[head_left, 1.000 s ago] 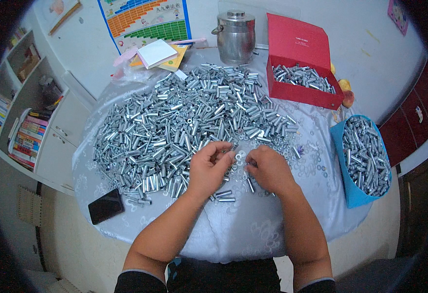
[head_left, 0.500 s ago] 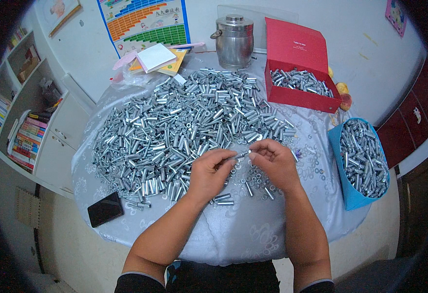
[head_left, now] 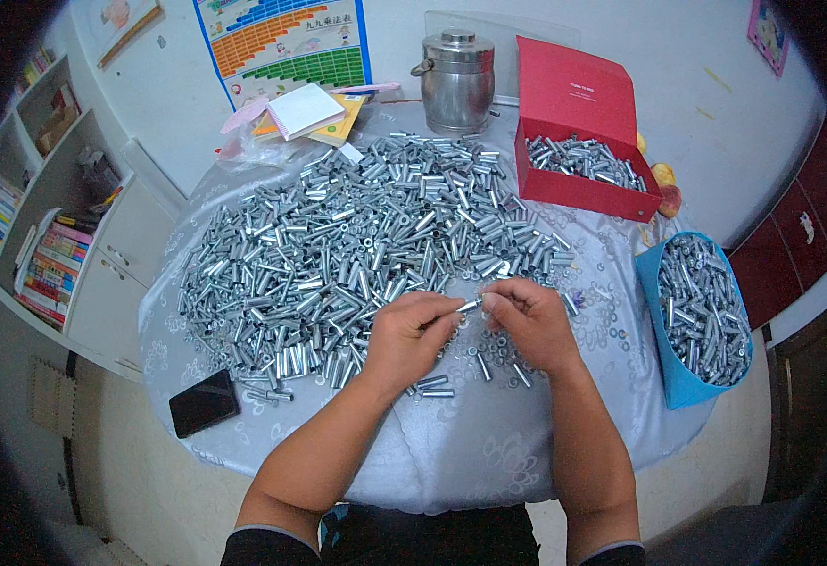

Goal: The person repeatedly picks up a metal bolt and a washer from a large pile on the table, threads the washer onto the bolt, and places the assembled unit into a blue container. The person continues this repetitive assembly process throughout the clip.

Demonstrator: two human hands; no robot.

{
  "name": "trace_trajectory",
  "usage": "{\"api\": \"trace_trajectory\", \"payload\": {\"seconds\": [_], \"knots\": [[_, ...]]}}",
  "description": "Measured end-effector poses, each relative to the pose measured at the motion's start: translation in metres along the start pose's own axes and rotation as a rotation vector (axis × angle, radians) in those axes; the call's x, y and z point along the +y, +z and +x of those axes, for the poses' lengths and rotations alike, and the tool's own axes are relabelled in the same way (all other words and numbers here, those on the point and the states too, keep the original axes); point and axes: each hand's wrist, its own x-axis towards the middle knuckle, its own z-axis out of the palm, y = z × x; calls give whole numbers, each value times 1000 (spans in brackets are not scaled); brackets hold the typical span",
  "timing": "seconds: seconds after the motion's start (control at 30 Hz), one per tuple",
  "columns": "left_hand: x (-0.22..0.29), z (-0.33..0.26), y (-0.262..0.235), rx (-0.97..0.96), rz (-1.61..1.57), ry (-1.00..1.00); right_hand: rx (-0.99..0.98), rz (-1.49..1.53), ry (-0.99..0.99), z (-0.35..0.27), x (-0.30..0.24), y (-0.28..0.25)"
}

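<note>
A big heap of short silver metal tubes (head_left: 366,236) covers a round table with a pale grey patterned cloth (head_left: 489,443). My left hand (head_left: 412,338) and my right hand (head_left: 525,321) meet just above the near edge of the heap. Between their fingertips they pinch one small metal tube (head_left: 470,305), held roughly level, one hand on each end. A few loose tubes and small rings (head_left: 498,357) lie on the cloth under my hands.
A red open box (head_left: 578,160) with tubes stands at the back right. A blue container (head_left: 696,325) full of tubes sits at the right edge. A steel lidded pot (head_left: 456,80), notebooks (head_left: 310,113) and a black phone (head_left: 204,403) are also here.
My hands have lifted from the loose pieces on the cloth and come together, now holding one tube between them. The heap and containers have not moved.
</note>
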Motion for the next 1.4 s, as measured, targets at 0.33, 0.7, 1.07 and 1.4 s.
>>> {"api": "trace_trajectory", "payload": {"seconds": [0.33,0.7,1.07,1.4], "knots": [[-1,0,1,-19,2,66,153,20,129,1,-3,8],[-3,1,2,1,19,102,88,20,130,1,-8,6],[-4,1,2,2,22,124,-53,82,73,0,3,4],[-2,5,-1,-57,-664,-551,32,146,27,1,5,4]]}}
